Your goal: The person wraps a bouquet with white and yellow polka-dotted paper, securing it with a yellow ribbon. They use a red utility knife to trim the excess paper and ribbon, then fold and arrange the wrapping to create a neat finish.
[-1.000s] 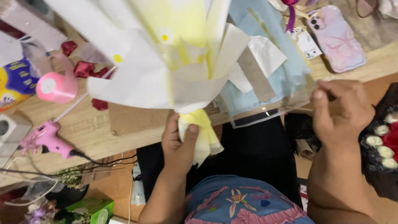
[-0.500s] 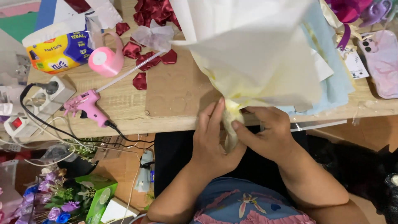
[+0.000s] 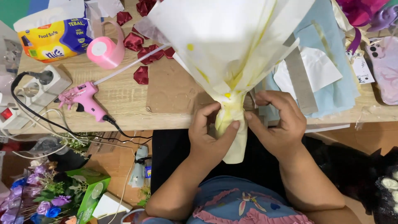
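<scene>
Bright, even light falls from above my worktable (image 3: 124, 99); shadows stay soft; the white wrapping paper (image 3: 224, 37) glares slightly; focus is sharp centrally; edges bend a little; dim below the table.

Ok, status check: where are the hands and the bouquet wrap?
Left hand and right hand both clamped on the neck of the pale yellow bouquet wrap. Wrap upright over the wooden table edge. Nothing between the hands.

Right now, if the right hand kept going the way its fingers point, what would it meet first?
The right hand points leftward and already touches the yellow paper neck of the bouquet; just beyond it is the left hand, though depth is hard to judge.
</scene>
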